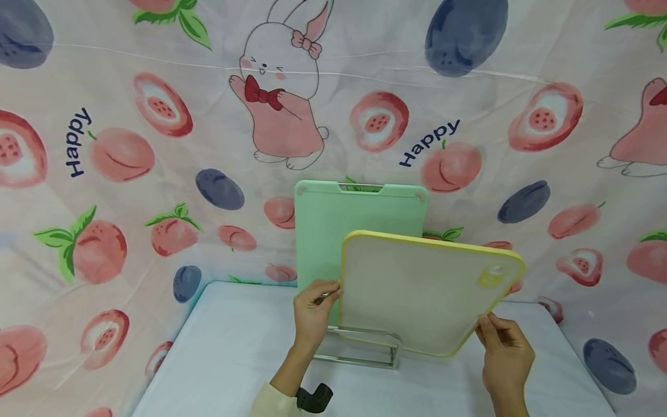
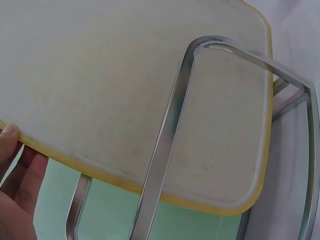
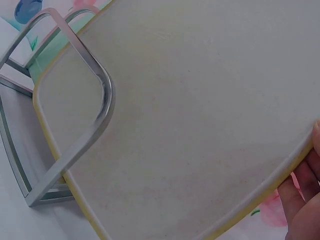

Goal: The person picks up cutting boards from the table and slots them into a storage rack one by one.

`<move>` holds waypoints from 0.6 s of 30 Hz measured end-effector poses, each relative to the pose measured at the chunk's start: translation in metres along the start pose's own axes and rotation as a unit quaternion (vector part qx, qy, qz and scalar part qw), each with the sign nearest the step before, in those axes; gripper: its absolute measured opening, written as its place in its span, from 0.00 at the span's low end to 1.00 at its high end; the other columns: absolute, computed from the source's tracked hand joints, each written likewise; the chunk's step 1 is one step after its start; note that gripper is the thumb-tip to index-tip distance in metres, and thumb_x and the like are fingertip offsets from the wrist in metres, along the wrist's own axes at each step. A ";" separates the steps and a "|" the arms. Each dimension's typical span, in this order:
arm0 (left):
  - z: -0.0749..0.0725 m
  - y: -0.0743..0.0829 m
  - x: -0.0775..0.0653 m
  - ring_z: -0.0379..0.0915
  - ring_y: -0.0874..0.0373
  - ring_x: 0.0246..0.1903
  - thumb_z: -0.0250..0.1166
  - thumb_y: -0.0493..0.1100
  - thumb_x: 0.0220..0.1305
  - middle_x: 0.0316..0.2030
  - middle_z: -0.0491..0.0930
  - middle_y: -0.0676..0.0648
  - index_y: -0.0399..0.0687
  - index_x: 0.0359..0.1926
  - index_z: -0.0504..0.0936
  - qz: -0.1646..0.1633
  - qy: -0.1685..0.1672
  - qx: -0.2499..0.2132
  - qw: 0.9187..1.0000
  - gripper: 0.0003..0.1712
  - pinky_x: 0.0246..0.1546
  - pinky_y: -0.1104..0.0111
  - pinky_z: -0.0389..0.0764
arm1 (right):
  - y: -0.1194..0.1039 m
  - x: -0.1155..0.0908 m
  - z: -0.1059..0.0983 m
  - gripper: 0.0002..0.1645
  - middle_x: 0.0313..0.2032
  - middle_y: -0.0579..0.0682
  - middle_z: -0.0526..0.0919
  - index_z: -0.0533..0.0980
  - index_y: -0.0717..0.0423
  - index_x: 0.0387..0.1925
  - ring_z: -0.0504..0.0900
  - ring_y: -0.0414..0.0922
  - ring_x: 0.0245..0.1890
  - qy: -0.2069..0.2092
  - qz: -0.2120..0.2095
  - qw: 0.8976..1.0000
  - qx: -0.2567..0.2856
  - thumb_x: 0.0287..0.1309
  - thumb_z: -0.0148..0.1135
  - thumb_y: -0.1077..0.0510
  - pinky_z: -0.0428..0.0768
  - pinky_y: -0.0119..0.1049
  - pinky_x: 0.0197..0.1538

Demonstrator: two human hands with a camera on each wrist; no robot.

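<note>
A pale grey cutting board (image 1: 417, 292) with a yellow rim and a handle hole at its upper right is held tilted between both hands. My left hand (image 1: 314, 310) pinches its left edge, and my right hand (image 1: 504, 350) pinches its lower right edge. The board's lower left part sits behind the front bar of a metal rack (image 1: 365, 365), as the left wrist view also shows with the rack's silver frame (image 2: 170, 120) crossing the board. Behind it, a mint green cutting board (image 1: 323, 231) stands upright, its lower part mostly hidden.
The rack stands on a white-covered table (image 1: 219, 347). A curtain (image 1: 375, 63) printed with fruit and rabbits hangs behind and around it. A black wrist device (image 1: 315, 398) is worn on the left forearm.
</note>
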State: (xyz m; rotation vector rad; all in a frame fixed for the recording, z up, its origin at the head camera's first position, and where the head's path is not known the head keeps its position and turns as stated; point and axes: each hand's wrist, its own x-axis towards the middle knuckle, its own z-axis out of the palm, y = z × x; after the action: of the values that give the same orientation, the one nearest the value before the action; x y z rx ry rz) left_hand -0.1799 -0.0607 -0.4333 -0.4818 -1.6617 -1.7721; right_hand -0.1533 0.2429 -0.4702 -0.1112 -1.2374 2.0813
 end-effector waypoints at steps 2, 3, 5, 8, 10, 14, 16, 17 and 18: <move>-0.001 0.002 0.002 0.81 0.52 0.34 0.67 0.18 0.47 0.31 0.81 0.31 0.22 0.30 0.83 -0.006 0.000 -0.004 1.000 0.07 0.31 0.72 0.81 | 0.000 -0.001 0.001 0.05 0.27 0.53 0.83 0.77 0.78 0.33 0.83 0.40 0.28 -0.001 0.003 1.000 0.001 0.53 0.59 0.80 0.80 0.33 0.37; -0.001 0.002 0.002 0.81 0.51 0.34 0.67 0.17 0.47 0.31 0.81 0.31 0.22 0.30 0.83 -0.006 0.000 -0.006 1.000 0.07 0.31 0.72 0.81 | 0.001 -0.001 0.002 0.04 0.27 0.53 0.83 0.77 0.78 0.33 0.83 0.40 0.27 0.001 0.003 1.000 -0.001 0.53 0.59 0.80 0.80 0.33 0.37; -0.003 -0.002 0.003 0.81 0.52 0.34 0.67 0.17 0.46 0.31 0.81 0.30 0.22 0.30 0.82 -0.002 0.001 -0.012 1.000 0.07 0.31 0.72 0.81 | 0.002 -0.002 0.003 0.05 0.27 0.53 0.83 0.77 0.78 0.33 0.83 0.40 0.27 -0.001 0.003 1.000 -0.002 0.53 0.59 0.80 0.80 0.34 0.37; -0.006 -0.012 0.003 0.81 0.54 0.34 0.67 0.17 0.46 0.31 0.80 0.30 0.22 0.30 0.83 -0.001 0.004 -0.015 1.000 0.07 0.33 0.73 0.81 | 0.004 -0.003 0.005 0.05 0.28 0.53 0.83 0.77 0.79 0.34 0.84 0.40 0.28 -0.009 0.001 1.000 -0.006 0.53 0.59 0.79 0.80 0.34 0.38; -0.009 -0.018 0.003 0.81 0.56 0.34 0.67 0.17 0.46 0.31 0.81 0.31 0.23 0.30 0.83 0.002 0.006 -0.018 1.000 0.07 0.33 0.73 0.81 | 0.005 -0.004 0.006 0.05 0.28 0.53 0.83 0.77 0.79 0.34 0.84 0.40 0.28 -0.014 0.001 1.000 -0.005 0.53 0.60 0.79 0.80 0.34 0.38; -0.015 -0.023 0.004 0.80 0.57 0.35 0.68 0.20 0.48 0.31 0.81 0.33 0.25 0.31 0.84 0.006 0.009 -0.013 1.000 0.07 0.34 0.73 0.81 | 0.007 -0.006 0.011 0.05 0.28 0.53 0.84 0.77 0.79 0.34 0.83 0.39 0.28 -0.016 0.006 1.000 -0.007 0.53 0.59 0.79 0.80 0.34 0.38; -0.018 -0.022 0.005 0.80 0.57 0.35 0.69 0.21 0.48 0.31 0.81 0.33 0.26 0.31 0.84 0.005 0.009 -0.013 1.000 0.06 0.35 0.73 0.81 | 0.007 -0.007 0.014 0.05 0.28 0.53 0.84 0.77 0.79 0.34 0.83 0.39 0.28 -0.015 0.010 1.000 -0.010 0.53 0.59 0.80 0.80 0.34 0.38; -0.019 -0.022 0.005 0.80 0.57 0.35 0.69 0.22 0.48 0.31 0.81 0.32 0.26 0.31 0.84 0.005 0.009 -0.010 1.000 0.06 0.35 0.73 0.81 | 0.008 -0.008 0.015 0.05 0.28 0.53 0.84 0.77 0.79 0.34 0.83 0.39 0.28 -0.015 0.012 1.000 -0.013 0.53 0.59 0.80 0.80 0.34 0.38; -0.021 -0.021 0.006 0.80 0.57 0.35 0.69 0.21 0.49 0.32 0.81 0.32 0.26 0.31 0.84 0.003 0.009 -0.012 1.000 0.06 0.35 0.73 0.81 | 0.008 -0.009 0.017 0.05 0.28 0.53 0.83 0.77 0.79 0.34 0.83 0.39 0.28 -0.015 0.014 1.000 -0.016 0.53 0.59 0.80 0.80 0.34 0.39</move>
State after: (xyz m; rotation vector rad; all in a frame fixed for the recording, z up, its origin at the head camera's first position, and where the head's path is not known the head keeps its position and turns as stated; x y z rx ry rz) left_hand -0.1951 -0.0829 -0.4478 -0.4790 -1.6255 -1.7898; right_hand -0.1577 0.2227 -0.4700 -0.1125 -1.2941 2.0953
